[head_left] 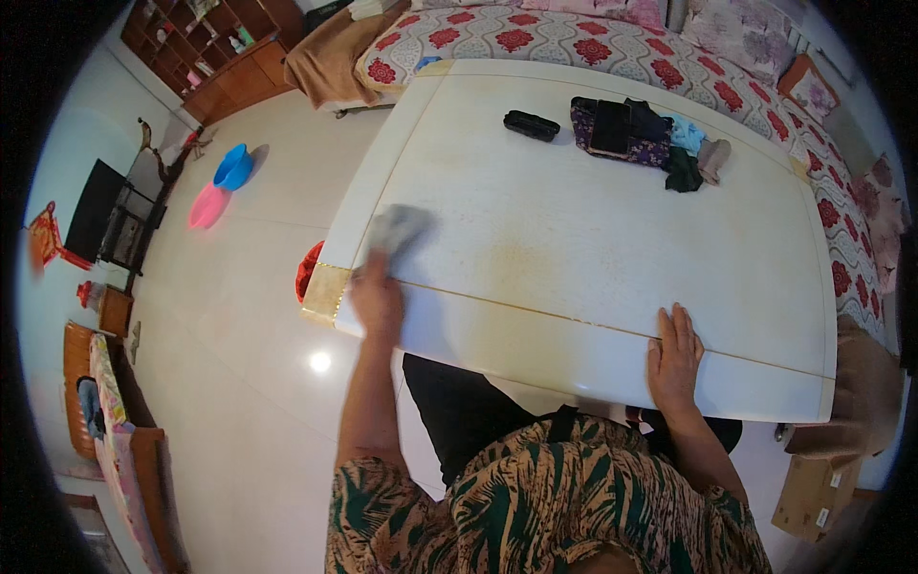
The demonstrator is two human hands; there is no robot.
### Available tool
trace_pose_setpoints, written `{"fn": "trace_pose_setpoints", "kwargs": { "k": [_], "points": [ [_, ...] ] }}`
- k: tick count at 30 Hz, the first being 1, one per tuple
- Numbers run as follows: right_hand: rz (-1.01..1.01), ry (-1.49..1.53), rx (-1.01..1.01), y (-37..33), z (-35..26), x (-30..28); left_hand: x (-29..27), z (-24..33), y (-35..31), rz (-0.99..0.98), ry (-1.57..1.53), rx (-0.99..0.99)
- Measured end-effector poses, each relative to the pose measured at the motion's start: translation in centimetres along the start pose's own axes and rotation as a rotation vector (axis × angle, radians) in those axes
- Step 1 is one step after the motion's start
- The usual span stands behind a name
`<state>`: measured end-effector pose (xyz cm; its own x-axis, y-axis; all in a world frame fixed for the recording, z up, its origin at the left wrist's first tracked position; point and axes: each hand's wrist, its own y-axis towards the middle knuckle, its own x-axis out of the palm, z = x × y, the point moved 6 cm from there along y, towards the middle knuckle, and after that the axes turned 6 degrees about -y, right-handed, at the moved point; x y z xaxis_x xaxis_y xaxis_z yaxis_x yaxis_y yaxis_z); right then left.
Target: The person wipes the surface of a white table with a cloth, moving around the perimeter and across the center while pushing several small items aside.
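My left hand (377, 301) is closed on a grey cloth (402, 228), pressing it to the white tabletop (612, 249) near the left edge. Motion blurs the cloth. My right hand (675, 359) lies flat on the table's near side, fingers spread, holding nothing. Gold lines run along the tabletop, and a yellowish stain shows near its middle. Towards the far side lies a black oblong case (532, 125). To the right of the case is a pile of folded cloth items (636, 134), dark floral, black, light blue and grey-brown.
A sofa (516, 38) with a red-flowered cover wraps round the table's far and right sides. Something red (308, 270) shows below the left corner. Blue (233, 167) and pink (207, 206) basins are on the floor. A cardboard box (818, 497) stands at the lower right.
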<state>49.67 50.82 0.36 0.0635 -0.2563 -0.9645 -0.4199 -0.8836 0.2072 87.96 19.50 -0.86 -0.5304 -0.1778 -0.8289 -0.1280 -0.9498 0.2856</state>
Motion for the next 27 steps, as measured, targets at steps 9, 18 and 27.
{"fn": "trace_pose_setpoints", "kwargs": {
  "k": [9,18,27],
  "points": [
    [-0.062,-0.026,0.040,4.5,0.0,1.1,-2.6,-4.7,-0.7,0.254,0.199,-0.270],
    [-0.004,0.058,0.130,6.0,0.3,1.2,9.1,27.8,-13.7,-0.466,-0.166,0.701],
    [0.010,-0.014,0.208,6.5,0.9,1.7,15.2,31.4,-1.5,-0.296,-0.090,0.679]
  ]
}}
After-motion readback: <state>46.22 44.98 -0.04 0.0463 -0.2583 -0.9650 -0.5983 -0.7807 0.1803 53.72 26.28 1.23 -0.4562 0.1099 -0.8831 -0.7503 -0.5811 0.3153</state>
